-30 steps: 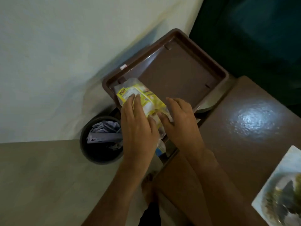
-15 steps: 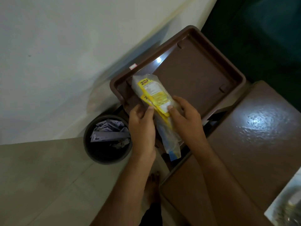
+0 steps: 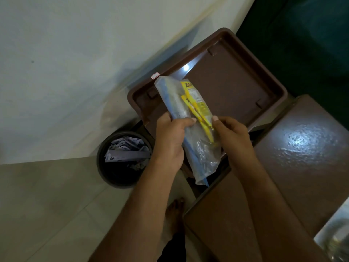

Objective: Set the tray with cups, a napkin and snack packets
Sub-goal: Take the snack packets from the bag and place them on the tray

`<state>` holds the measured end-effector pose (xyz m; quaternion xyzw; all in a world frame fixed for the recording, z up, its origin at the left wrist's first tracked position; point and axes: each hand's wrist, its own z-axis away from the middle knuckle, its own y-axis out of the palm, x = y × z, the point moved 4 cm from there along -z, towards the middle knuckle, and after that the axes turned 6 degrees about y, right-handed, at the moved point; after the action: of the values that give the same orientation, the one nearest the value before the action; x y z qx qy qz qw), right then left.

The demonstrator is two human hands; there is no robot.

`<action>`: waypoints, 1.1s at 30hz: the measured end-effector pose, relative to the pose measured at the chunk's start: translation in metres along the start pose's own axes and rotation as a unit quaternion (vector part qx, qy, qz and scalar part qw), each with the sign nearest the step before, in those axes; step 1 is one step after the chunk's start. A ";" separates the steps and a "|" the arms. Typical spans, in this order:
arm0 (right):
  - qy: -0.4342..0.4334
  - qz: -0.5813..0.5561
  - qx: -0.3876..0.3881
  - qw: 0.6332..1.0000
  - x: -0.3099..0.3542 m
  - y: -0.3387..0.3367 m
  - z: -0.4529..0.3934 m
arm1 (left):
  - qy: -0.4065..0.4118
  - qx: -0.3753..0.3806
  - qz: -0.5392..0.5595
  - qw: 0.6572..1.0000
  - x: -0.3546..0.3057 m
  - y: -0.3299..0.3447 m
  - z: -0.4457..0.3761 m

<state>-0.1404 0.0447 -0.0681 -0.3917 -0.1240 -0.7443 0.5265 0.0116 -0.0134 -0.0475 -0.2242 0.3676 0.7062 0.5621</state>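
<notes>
Far left, on the pale tiled floor: round dark waste bin holding crumpled paper, standing just beside the table edge and partly below the hands. Left hand: fingers curled round the left side of a clear plastic bag with a blue strip and yellow printed snack packets inside, thumb lying across its front. The bag is held off the surface, tilted, upper end over the near-left part of the rectangular dark brown plastic tray, lower end hanging loose past the tray's near rim. Right hand: thumb and fingers pinching the yellow packet edge through or at the plastic; which, cannot tell. Tray floor carries nothing visible; no cups or napkin in view, so the task reads as early. To the right, a glossy brown table with a light glare; at far right a pale printed object, cut off, unidentified. Risks, judged: the film is slack and slippery, so a pull by the right hand against a weak left hold could slide the whole bag out, and it would fall toward the bin or floor, not the tray. If the bag's mouth faces down, packets could spill from the hanging end. The tray appears to overhang its support; a hard push on its near-left corner might tip it.
</notes>
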 end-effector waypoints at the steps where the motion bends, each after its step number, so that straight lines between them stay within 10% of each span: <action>1: 0.018 -0.002 0.002 1.000 0.000 0.001 -0.004 | -0.003 0.006 0.008 1.000 0.000 -0.002 -0.001; 6: 0.048 -0.062 0.028 0.997 0.005 0.006 -0.016 | -0.014 0.060 0.016 0.998 0.000 -0.019 -0.006; 14: 0.064 -0.219 0.278 0.933 0.007 -0.004 0.000 | 0.004 0.135 0.002 0.991 -0.009 -0.029 -0.010; 20: 0.039 -0.185 0.211 0.959 -0.002 -0.022 0.001 | 0.067 0.008 -0.204 0.977 -0.012 -0.037 -0.014; 28: 0.004 -0.191 0.122 0.974 -0.009 -0.053 0.007 | -0.002 -0.023 -0.058 0.998 -0.009 -0.032 -0.010; 33: 0.014 -0.195 0.121 0.973 -0.018 -0.073 0.012 | 0.072 -0.052 -0.189 0.978 -0.008 -0.024 0.002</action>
<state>-0.1966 0.0946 -0.0563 -0.2827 -0.2794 -0.8177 0.4163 0.0370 -0.0145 -0.0462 -0.3687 0.3209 0.5872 0.6452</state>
